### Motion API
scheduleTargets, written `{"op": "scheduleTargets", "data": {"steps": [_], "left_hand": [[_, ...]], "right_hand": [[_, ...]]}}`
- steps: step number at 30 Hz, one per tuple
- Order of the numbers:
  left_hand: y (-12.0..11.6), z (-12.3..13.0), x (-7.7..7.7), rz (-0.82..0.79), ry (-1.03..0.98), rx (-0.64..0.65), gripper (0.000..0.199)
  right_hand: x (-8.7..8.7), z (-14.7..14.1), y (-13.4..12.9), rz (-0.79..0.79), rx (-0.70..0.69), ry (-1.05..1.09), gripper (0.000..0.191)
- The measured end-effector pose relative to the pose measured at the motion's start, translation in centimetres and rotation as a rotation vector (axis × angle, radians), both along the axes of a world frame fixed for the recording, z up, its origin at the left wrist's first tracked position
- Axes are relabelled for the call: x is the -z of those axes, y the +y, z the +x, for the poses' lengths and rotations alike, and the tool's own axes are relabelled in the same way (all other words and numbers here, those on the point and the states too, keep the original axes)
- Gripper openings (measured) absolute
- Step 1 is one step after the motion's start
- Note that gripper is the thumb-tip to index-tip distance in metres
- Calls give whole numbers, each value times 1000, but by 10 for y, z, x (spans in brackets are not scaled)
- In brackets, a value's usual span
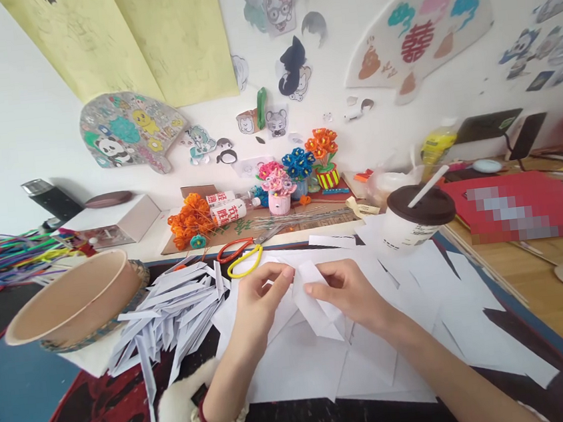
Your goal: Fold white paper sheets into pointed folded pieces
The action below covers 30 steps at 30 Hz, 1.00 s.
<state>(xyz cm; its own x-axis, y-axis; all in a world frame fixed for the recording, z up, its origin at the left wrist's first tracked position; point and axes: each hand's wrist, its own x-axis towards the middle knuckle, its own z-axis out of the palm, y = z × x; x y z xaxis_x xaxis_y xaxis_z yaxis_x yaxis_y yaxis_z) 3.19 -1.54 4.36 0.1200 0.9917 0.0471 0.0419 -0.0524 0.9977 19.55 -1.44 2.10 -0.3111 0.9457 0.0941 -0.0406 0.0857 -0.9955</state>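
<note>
A folded white paper strip (316,308) is held above the sheets in the middle of the desk. My right hand (347,291) grips it from the right, thumb on the front face and fingers behind. At its upper left edge, my left hand (267,293) is closed in a pinch, with thumb and forefinger tips together against the paper. Loose white paper sheets (298,370) lie spread beneath both hands. Left of them is a heap of narrow folded paper strips (176,316). Scissors with red and yellow handles (244,262) lie just beyond my left hand.
A round tan bowl (69,300) stands at the left. A lidded cup with a straw (420,216) stands on the right behind the sheets. Flower pots (280,202), a bottle (234,209) and orange craft flowers (189,220) line the back. A white fluffy object (176,410) lies near my left wrist.
</note>
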Motion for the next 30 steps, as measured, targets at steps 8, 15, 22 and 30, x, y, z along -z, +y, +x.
{"op": "scheduleTargets", "data": {"steps": [8, 15, 22, 30], "left_hand": [[0, -2, 1, -43, -14, 69, 20], [-2, 1, 2, -50, -41, 28, 22], [0, -1, 9, 33, 7, -6, 21], [-1, 2, 4, 23, 78, 7, 24]], "right_hand": [[0, 1, -1, -23, -26, -15, 26], [1, 0, 0, -8, -31, -33, 25], [2, 0, 1, 20, -43, -43, 29], [3, 2, 1, -10, -28, -39, 31]]}}
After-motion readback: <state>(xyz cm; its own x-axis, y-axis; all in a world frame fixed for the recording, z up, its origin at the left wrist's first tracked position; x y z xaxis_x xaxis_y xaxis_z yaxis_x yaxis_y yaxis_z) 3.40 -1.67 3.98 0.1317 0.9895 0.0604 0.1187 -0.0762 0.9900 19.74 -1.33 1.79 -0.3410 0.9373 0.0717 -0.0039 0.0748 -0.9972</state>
